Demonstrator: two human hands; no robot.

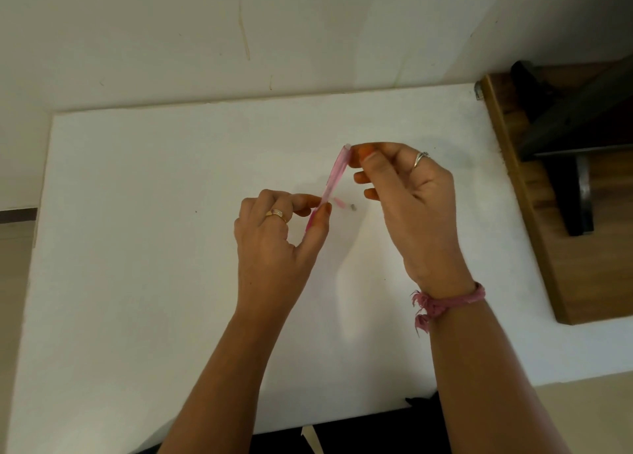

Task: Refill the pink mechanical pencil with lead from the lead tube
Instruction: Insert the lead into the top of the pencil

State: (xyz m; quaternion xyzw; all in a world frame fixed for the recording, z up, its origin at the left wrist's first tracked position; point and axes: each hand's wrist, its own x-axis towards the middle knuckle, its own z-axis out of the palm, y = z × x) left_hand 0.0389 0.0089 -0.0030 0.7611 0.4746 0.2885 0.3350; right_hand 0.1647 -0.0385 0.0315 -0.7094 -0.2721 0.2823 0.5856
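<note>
The pink mechanical pencil (331, 179) is held tilted above the white table (137, 248), its upper end pointing away from me. My left hand (274, 244) pinches its lower end between thumb and fingers. My right hand (407, 193) has thumb and forefinger pinched together at the pencil's upper end; what they hold is too small to tell. On the table just behind the pencil lie a small pink piece (339, 201) and a small grey piece (353, 207). I cannot pick out the lead tube.
A wooden shelf or stand (534, 193) with dark metal parts sits against the table's right edge. A white wall rises behind the table. The table's near edge runs just below my forearms.
</note>
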